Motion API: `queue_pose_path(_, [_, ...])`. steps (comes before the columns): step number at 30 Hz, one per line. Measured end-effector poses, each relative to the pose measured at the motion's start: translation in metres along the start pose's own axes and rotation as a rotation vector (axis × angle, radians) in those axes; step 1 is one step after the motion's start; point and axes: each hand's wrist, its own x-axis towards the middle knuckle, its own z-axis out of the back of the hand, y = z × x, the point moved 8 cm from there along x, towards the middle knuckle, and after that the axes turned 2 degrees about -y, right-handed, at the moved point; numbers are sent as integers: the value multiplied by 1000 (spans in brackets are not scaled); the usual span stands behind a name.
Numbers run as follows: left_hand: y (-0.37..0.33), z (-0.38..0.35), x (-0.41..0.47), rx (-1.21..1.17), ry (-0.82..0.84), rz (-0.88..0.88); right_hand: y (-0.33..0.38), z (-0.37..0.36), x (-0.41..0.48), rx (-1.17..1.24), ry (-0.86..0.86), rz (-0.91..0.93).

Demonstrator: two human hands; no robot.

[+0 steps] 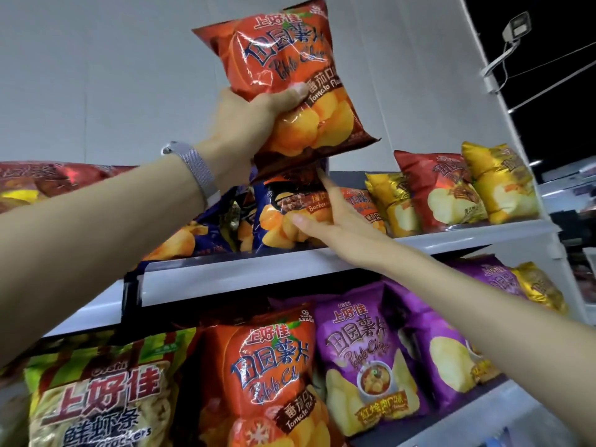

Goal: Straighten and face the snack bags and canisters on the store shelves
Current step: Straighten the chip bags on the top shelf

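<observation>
tomato bag (283, 59) — aloft over top shelf (258, 272), label out | left hand (245, 124) fingers clamp its lower half | right hand (338, 221) fingers straight, pressing blue barbecue bag (290, 217) | tip: square that bag first, then seat tomato bag upright — gently.

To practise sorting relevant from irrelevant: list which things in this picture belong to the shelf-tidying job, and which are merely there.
Job: orange tomato bag gripped by the left hand; blue barbecue bag touched by the right hand; yellow bags; purple bags; top shelf.
Merely there: security camera; wristband; white wall.
</observation>
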Motion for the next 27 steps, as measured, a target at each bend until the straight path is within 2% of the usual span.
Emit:
queue_pose_path(2, [5,-10,-2,4,15,-19,-7,10,-3,29,-34,16])
queue_pose_path(5, [10,-25,2,6,43,-54,-26,38,-4,97,-172,0])
queue_pose_path(9, [18,-46,8,55,42,-50,-63,77,-1,277,-295,-36])
queue_pose_path(13, [24,-78,16,88,22,-67,-92,107,-2,455,-334,45])
queue_pose_path(15, [35,-101,21,81,-1,-65,-101,119,1,416,-349,86])
queue_pose_path(18, [61,-143,24,62,-22,-10,-119,136,9,184,-425,73])
queue_pose_path(20, [80,-166,28,91,-31,33,-132,144,16,42,-384,2])
queue_pose_path(24, [112,-176,38,184,-103,162,-149,141,25,-110,-64,-53])
queue_pose_path(27, [128,-174,37,265,-147,236,-157,140,28,-206,7,-55])
